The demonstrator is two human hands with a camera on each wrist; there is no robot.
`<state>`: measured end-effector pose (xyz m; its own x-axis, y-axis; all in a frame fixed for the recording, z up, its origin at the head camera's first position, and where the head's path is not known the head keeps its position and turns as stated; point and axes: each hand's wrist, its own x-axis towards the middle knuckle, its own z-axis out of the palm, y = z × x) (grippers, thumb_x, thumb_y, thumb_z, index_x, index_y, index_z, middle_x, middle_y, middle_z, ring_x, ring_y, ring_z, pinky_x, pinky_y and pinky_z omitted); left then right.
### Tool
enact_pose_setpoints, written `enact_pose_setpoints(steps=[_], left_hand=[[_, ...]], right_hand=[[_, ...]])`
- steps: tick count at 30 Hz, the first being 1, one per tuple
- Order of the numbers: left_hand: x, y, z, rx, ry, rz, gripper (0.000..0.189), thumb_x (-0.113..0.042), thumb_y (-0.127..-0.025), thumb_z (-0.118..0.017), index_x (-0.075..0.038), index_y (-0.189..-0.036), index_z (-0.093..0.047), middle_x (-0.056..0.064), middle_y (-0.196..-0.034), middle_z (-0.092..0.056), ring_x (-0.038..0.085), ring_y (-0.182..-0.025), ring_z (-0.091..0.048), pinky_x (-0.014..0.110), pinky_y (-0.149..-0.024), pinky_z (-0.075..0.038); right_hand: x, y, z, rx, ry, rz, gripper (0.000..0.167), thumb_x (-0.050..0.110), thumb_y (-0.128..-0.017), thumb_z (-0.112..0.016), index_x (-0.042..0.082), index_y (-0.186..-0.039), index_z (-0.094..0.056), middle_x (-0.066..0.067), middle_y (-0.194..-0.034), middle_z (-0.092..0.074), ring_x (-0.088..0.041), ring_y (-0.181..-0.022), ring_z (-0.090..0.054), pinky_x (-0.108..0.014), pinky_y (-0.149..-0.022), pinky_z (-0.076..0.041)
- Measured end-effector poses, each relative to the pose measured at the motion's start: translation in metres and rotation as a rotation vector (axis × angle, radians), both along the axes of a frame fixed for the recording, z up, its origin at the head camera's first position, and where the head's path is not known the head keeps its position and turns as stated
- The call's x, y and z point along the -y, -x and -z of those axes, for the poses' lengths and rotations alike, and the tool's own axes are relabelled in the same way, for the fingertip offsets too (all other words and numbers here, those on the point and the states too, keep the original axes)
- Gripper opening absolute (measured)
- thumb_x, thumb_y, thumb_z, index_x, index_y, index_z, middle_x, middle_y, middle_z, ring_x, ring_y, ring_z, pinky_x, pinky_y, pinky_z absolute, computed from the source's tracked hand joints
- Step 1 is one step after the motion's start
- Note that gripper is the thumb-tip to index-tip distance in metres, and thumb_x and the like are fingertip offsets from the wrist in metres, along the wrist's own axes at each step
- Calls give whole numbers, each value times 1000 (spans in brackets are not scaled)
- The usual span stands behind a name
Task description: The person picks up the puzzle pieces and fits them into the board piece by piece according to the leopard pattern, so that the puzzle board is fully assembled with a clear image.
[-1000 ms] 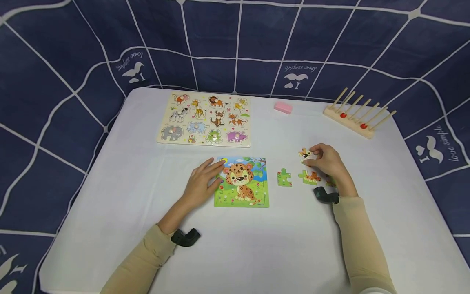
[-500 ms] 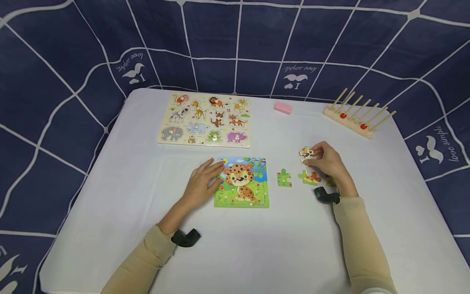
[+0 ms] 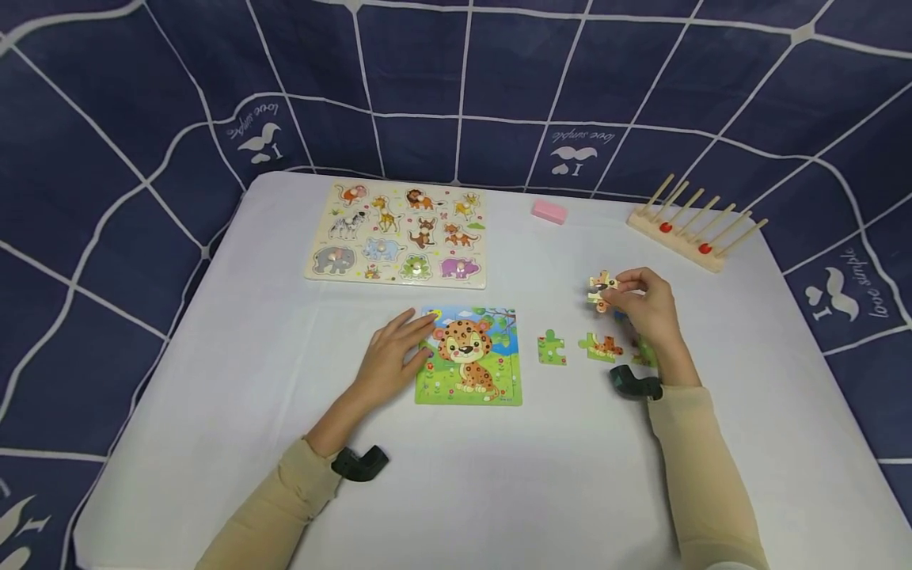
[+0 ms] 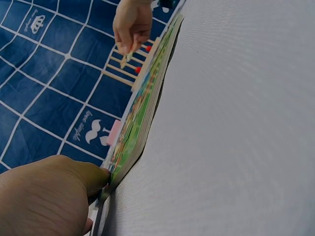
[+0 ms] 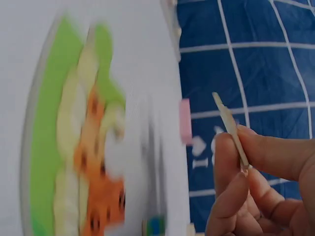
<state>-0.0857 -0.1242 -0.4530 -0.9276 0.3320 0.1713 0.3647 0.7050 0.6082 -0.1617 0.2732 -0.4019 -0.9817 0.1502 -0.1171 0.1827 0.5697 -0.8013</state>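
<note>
My left hand [image 3: 388,360] rests with extended fingers on the left edge of a leopard picture puzzle [image 3: 479,368]. In the left wrist view, its thumb touches the side of that puzzle [image 4: 135,132]. Farther right, my right hand [image 3: 650,309] pinches a jigsaw piece [image 3: 600,289] with part of a leopard face on it. The right wrist view has this piece [image 5: 229,125] edge-on between thumb and fingers, above the table. Below it lie a green jigsaw piece [image 3: 551,348] and an orange-and-green piece [image 3: 601,347]. Another green piece [image 3: 646,353] is partly hidden by the right hand.
An animal peg puzzle board [image 3: 399,233] lies at the back left. A pink block [image 3: 549,211] sits near the far edge. At the back right stands a wooden rack [image 3: 677,237] of upright pegs with red beads. A dark blue checked cloth [image 3: 513,87] hangs behind the table.
My right hand has raised the jigsaw piece off the table and shifted slightly away and to the right, turning the piece. A blue bit now shows beneath it. The left hand stays put.
</note>
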Motion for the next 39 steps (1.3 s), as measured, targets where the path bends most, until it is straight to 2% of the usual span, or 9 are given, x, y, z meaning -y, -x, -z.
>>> enact_pose_setpoints(steps=[3, 6, 12, 17, 22, 28, 34, 39], left_hand=[[0, 0, 0, -3, 1, 0, 46, -19, -93, -64, -6, -137, -56, 3, -148, -50, 30, -145, -32, 56, -113, -29], [1, 0, 1, -2, 2, 0, 46, -20, -94, -63, -7, -137, -55, 2, -149, -49, 30, -146, -32, 55, -113, -29], [0, 0, 1, -4, -9, -1, 45, -20, -94, -63, -6, -137, -56, 3, -148, -50, 30, -145, -32, 55, -112, -29], [-1, 0, 1, -13, -9, -7, 45, -19, -94, -63, -6, -136, -56, 3, -147, -51, 30, -145, -33, 56, -112, -30], [-1, -1, 2, -5, -3, -8, 45, -20, -94, -63, -7, -137, -56, 2, -148, -51, 30, -145, -33, 56, -113, -30], [-1, -1, 1, -11, 1, 0, 45, -20, -94, -62, -7, -137, -56, 3, -148, -51, 31, -145, -33, 56, -112, -31], [-1, -1, -1, -9, 2, 2, 44, -19, -95, -62, -7, -137, -56, 3, -148, -50, 30, -145, -33, 56, -112, -30], [-1, -2, -1, 0, -5, -1, 44, -17, -94, -62, -6, -137, -56, 3, -148, -50, 31, -145, -33, 56, -113, -30]], right_hand=[[14, -2, -4, 16, 46, 48, 38, 24, -87, -74, 4, -113, -55, -2, -93, -51, -7, -72, -60, -20, -65, -55], [29, -5, -4, 29, 32, 45, 36, 25, -85, -76, 6, -109, -56, -2, -92, -52, -9, -71, -56, -20, -63, -52], [63, -13, 1, 21, 68, -75, 36, 18, -85, -76, 0, -108, -56, -6, -93, -53, -5, -68, -61, -18, -60, -49], [92, -28, 1, 8, 129, -188, 32, 13, -85, -75, 0, -106, -56, -7, -91, -56, -6, -70, -68, -22, -60, -52], [121, -44, -2, 19, 157, -264, 29, 11, -85, -76, 1, -104, -57, -7, -90, -58, -5, -70, -69, -22, -58, -52], [150, -56, 1, -21, 157, -363, 26, 7, -81, -78, 1, -98, -59, -10, -86, -60, -12, -68, -70, -22, -54, -51], [162, -59, 5, -59, 127, -386, 25, 5, -80, -79, 1, -97, -62, -10, -83, -61, -14, -64, -69, -21, -50, -50], [166, -58, 10, -53, 115, -393, 25, 5, -80, -79, 0, -97, -62, -10, -82, -61, -12, -63, -67, -22, -52, -53]])
